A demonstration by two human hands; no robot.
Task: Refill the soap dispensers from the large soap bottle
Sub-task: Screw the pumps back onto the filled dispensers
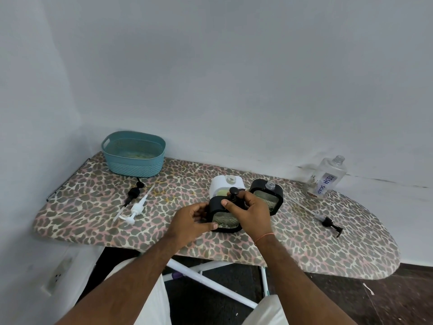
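Observation:
A black-framed soap dispenser (225, 220) stands near the front of the leopard-print ironing board (93, 207). My left hand (193, 219) grips its left side. My right hand (249, 211) holds the black pump head (234, 193) on its top. Behind it stand a white dispenser (219, 186) and a second black dispenser (267, 195), both with open necks and no pumps. The large clear soap bottle (328, 177), labelled DISH SOAP and uncapped, stands at the back right by the wall.
A teal basket (133, 153) sits at the back left. A white pump (136, 207) and a black pump (133, 191) lie left of the dispensers. Another black pump (328, 222) with a long tube lies to the right. Walls close off the left and back.

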